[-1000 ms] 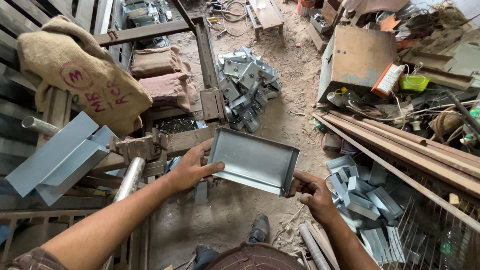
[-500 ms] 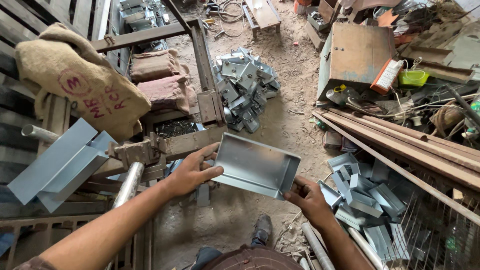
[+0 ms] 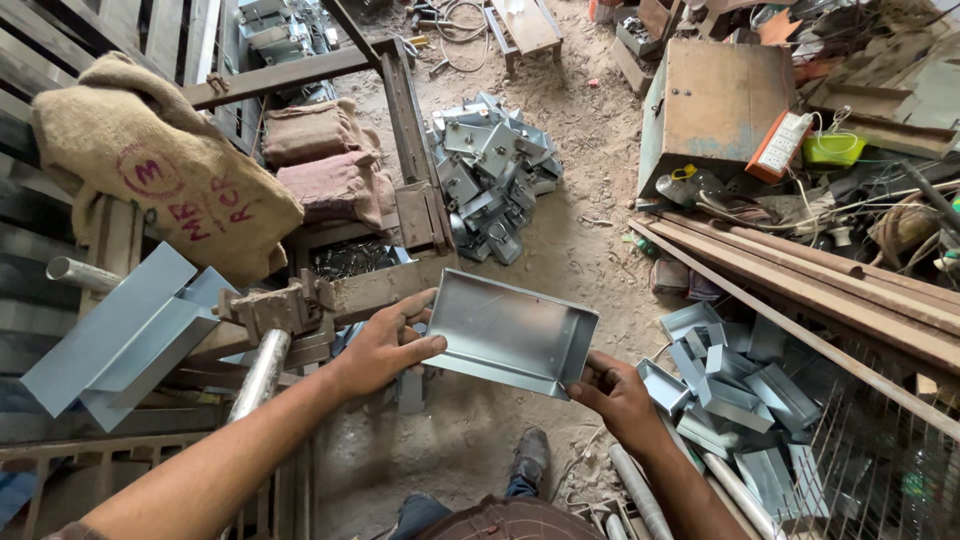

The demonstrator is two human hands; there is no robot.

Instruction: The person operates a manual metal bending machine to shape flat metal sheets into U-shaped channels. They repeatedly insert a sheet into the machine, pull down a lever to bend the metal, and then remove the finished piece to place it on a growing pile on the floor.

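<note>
I hold a shallow rectangular sheet-metal tray [image 3: 505,330] with both hands, its open side facing up toward me. My left hand [image 3: 385,345] grips its left short edge, thumb on the inside. My right hand [image 3: 615,395] pinches its lower right corner. The tray hangs above the dirt floor, just right of a rusty bending jig [image 3: 275,310] with a round steel handle [image 3: 258,375]. A folded sheet-metal piece [image 3: 125,335] rests at the jig's left.
A heap of bent metal parts [image 3: 490,175] lies on the dirt ahead. Several similar trays [image 3: 735,395] are piled at the right beside long rusty bars [image 3: 800,275]. Burlap sacks [image 3: 160,175] drape the frame at left. My shoe [image 3: 528,458] is below the tray.
The tray has shifted slightly right and tilted a little in my hands. Both hands keep their hold; my right hand has slid to the lower right corner.
</note>
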